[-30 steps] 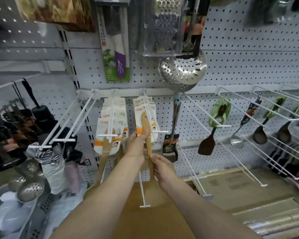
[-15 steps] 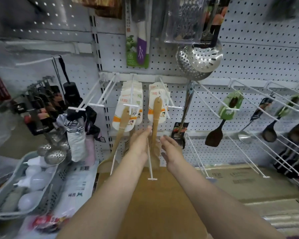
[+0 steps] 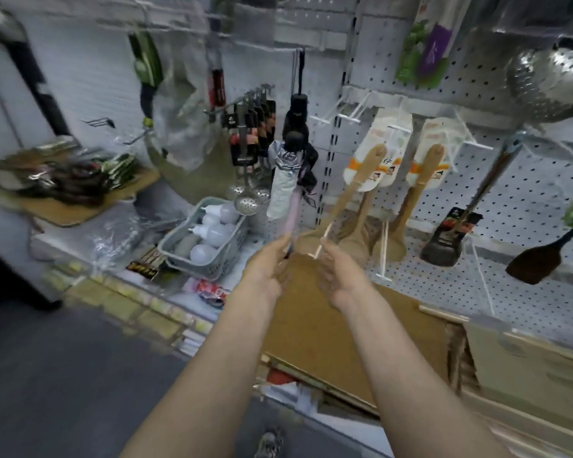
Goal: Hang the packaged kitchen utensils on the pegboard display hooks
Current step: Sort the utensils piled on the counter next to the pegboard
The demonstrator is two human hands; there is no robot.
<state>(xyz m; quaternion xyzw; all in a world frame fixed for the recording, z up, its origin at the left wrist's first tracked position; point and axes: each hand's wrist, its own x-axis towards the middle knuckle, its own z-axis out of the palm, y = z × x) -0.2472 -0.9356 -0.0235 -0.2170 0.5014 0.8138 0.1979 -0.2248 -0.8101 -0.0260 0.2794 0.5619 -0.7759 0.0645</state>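
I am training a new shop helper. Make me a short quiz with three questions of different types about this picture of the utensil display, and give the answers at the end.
1. True or false: the left hand is gripping a packaged wooden spatula.
2. Multiple choice: what lies in the grey basket on the shelf? A) forks B) white bulb-shaped items C) towels
3. Fill in: the black spatula hangs at the ___ edge of the view.

Key
1. False. Both the left hand and the right hand are empty, fingers relaxed, below the hanging spatulas.
2. B
3. right
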